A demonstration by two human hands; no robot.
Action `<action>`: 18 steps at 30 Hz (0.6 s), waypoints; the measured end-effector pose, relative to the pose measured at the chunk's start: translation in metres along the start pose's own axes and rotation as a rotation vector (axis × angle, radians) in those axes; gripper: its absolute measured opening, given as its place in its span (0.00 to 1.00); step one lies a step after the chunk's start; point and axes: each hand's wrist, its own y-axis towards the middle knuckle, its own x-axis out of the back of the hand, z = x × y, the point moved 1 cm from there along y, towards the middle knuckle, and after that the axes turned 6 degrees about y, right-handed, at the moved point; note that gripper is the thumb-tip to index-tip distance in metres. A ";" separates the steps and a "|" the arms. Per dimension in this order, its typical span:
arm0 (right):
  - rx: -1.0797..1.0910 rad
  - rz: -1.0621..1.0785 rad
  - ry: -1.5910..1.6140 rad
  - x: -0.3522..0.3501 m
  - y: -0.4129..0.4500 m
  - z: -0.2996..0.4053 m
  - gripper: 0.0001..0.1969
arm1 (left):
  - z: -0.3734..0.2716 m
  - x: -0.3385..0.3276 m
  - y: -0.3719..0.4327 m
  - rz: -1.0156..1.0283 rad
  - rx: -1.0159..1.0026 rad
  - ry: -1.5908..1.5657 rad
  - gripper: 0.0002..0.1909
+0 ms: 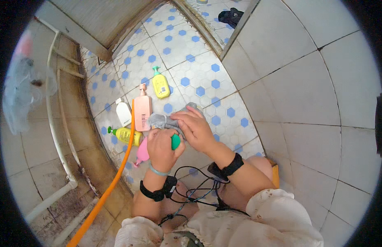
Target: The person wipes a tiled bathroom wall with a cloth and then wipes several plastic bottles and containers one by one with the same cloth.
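Observation:
My left hand [162, 148] is closed around a green rounded object [176, 142], most of it hidden in the fist. Just ahead of the fist, a crumpled grey cloth item [161, 121] lies low over the floor. My right hand [195, 129] grips the cloth from above, fingers close together, its far part showing beyond the fingertips. Left of my fist lies a bright pink bottle [142, 151], partly covered by the hand. Beside the cloth is a pale pink pump bottle [142, 108].
Further bottles on the tiled floor [194, 72] are a yellow one with a mint pump [161, 85], a white one [123, 114] and a yellow one with a green pump [129, 136]. An orange hose [112, 182] crosses at left. Black cables [194, 197] hang between my arms.

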 end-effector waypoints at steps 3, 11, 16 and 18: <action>0.003 -0.037 -0.083 -0.008 0.001 -0.010 0.12 | 0.008 0.010 -0.012 -0.064 0.095 -0.061 0.12; -0.374 -0.173 0.174 -0.024 0.016 -0.048 0.13 | 0.035 0.038 -0.029 -0.197 0.315 -0.119 0.10; -0.338 -0.282 -0.122 -0.003 -0.005 -0.135 0.15 | 0.026 0.043 -0.015 -0.219 0.481 -0.190 0.07; -0.639 -0.591 -0.120 0.021 -0.022 -0.163 0.17 | 0.024 0.038 -0.010 -0.236 0.553 -0.244 0.06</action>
